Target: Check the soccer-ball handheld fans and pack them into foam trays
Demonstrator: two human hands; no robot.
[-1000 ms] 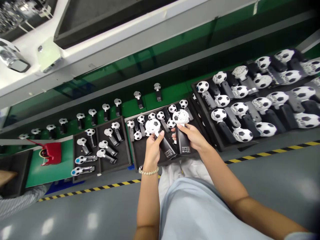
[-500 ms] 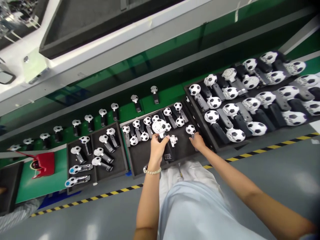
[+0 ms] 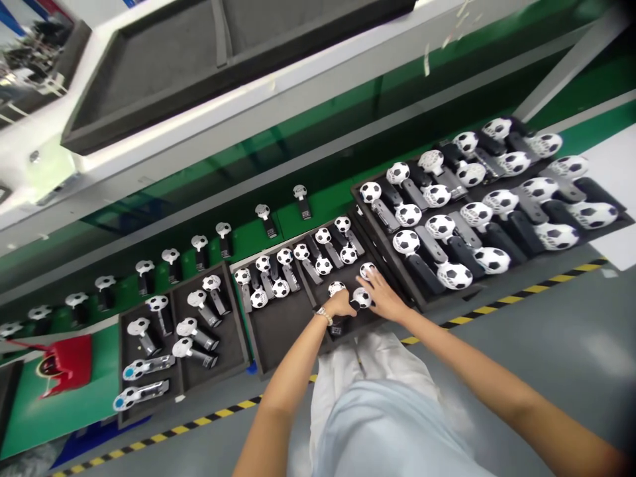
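Small hand-held fans with football-patterned heads and black handles lie in rows in a black foam tray [image 3: 278, 328] in front of me. My left hand [image 3: 342, 306], a bead bracelet on its wrist, is closed round one fan [image 3: 336, 289] and holds it down on the tray's near right part. My right hand [image 3: 381, 296] lies just to the right, fingers stretched out flat. Its fingertips touch the head of another fan [image 3: 362, 298] lying in the tray. A third fan [image 3: 368, 269] sits just beyond those fingers.
A larger black tray [image 3: 422, 303] full of fans stands to the right. A divided tray [image 3: 233, 361] with a few grey-handled fans is on the left. Single fans [image 3: 263, 213] stand along the green belt behind. A red object [image 3: 64, 361] lies far left.
Both hands held fans up a second ago. The right hand has since laid its fan in the tray and opened. The left hand has lowered its fan onto the tray.
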